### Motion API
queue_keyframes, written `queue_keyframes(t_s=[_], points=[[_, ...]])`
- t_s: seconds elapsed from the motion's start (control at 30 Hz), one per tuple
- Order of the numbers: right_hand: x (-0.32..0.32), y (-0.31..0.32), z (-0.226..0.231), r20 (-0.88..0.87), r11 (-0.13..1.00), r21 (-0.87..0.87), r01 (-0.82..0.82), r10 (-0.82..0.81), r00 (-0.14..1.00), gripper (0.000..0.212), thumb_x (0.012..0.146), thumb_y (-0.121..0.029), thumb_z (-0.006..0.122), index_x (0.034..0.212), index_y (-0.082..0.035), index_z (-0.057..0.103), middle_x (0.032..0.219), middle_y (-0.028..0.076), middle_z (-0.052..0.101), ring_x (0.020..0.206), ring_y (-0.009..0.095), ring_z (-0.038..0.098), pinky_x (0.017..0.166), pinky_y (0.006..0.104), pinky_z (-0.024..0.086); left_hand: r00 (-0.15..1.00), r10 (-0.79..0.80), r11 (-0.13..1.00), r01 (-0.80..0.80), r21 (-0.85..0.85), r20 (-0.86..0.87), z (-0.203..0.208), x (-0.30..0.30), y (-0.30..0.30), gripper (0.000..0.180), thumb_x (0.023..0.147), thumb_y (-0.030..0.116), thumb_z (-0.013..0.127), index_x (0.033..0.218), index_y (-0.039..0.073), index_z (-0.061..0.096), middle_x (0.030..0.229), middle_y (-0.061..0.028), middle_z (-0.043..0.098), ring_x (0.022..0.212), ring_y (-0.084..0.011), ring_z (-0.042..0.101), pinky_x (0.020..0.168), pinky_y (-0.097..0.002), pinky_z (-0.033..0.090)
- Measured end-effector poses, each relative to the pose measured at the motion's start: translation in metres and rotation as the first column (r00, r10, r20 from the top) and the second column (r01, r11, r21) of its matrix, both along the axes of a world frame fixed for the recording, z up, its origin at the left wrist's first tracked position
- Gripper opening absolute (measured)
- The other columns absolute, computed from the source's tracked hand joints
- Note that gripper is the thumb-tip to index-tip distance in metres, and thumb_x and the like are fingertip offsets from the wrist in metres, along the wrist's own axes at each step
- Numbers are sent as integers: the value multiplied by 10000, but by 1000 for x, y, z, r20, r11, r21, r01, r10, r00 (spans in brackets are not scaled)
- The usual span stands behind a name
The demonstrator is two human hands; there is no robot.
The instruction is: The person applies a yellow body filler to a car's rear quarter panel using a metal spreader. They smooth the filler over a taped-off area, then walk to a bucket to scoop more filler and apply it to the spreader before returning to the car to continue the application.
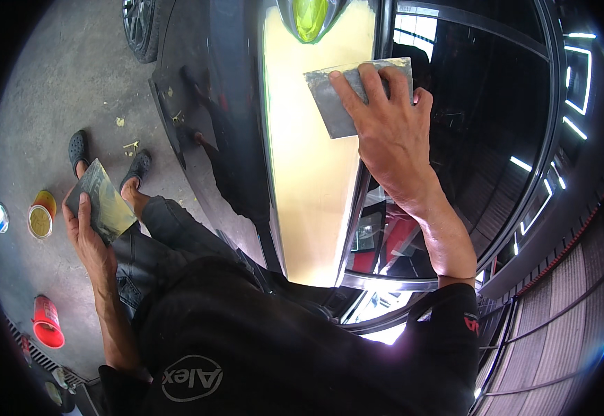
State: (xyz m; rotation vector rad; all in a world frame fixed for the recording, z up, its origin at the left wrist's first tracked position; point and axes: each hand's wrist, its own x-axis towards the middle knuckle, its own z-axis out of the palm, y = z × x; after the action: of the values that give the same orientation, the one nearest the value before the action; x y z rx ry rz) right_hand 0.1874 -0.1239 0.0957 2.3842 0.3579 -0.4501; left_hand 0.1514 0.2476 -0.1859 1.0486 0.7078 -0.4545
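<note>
My right hand (pixel 393 125) grips a flat grey filler spreader (pixel 340 114), fingers spread over its face and a line of pale yellow filler along its far edge. The spreader lies against a car panel strip (pixel 312 215) coated in smooth pale yellow filler, beside the dark side window. Off to the left, my left hand (pixel 92 243) holds a second grey plate (pixel 111 208) by its edge, with the thumb on top. Yellow-green filler covers much of that plate's right half. Part of the panel is hidden under the right hand's spreader.
A lime-green and chrome light (pixel 309 21) is at the panel's far end. Black bodywork (pixel 225 90) and the glossy window (pixel 489 132) flank it. On the concrete floor stand an opened filler tin (pixel 40 222), a red container (pixel 49 326) and a small shiny lid (pixel 1 218). Yellow scraps lie nearby.
</note>
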Motion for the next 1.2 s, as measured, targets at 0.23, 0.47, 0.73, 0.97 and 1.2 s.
queue_keyframes(t_s=[0.23,0.47,0.73,0.97,1.2], points=[[-15,24,21,-58,991,-29,133,-134,989,566,835,-21,727,1368,-177,620,1279,96,573,1234,290,530,948,603,394,1000,-15,1000,15,8,10,13,-2,-9,277,1046,192,597,1292,66,574,1139,-64,674,1013,-143,658,893,-292,536],[-52,79,19,-167,655,738,164,-59,984,750,701,-181,913,1369,-365,625,1345,100,588,1290,315,591,1178,658,326,990,-140,864,106,-492,-33,94,14,-130,305,1019,171,618,1298,59,565,1144,-79,667,1028,-159,661,907,-316,545],[-83,54,10,-87,626,763,160,-146,985,805,699,-3,841,1383,-366,619,1427,167,480,1392,471,429,1122,713,340,991,-95,509,-37,-860,-99,150,32,-152,251,1018,145,609,1253,81,550,1150,-87,676,1027,-159,684,919,-320,560],[-55,20,23,184,979,161,-126,96,978,474,888,-82,625,1342,-214,612,1200,76,620,1194,263,569,944,478,439,994,-46,713,-34,-700,-96,114,35,-82,352,1028,210,582,1345,92,487,1183,-118,696,1016,-205,724,875,-352,609],[24,16,16,233,969,-184,-167,208,950,459,851,-85,683,1300,-150,611,1160,45,604,1073,249,558,847,423,421,987,-78,789,-26,-614,-143,89,28,-69,374,1021,208,600,1359,82,499,1197,-76,674,1075,-161,689,955,-329,547]])
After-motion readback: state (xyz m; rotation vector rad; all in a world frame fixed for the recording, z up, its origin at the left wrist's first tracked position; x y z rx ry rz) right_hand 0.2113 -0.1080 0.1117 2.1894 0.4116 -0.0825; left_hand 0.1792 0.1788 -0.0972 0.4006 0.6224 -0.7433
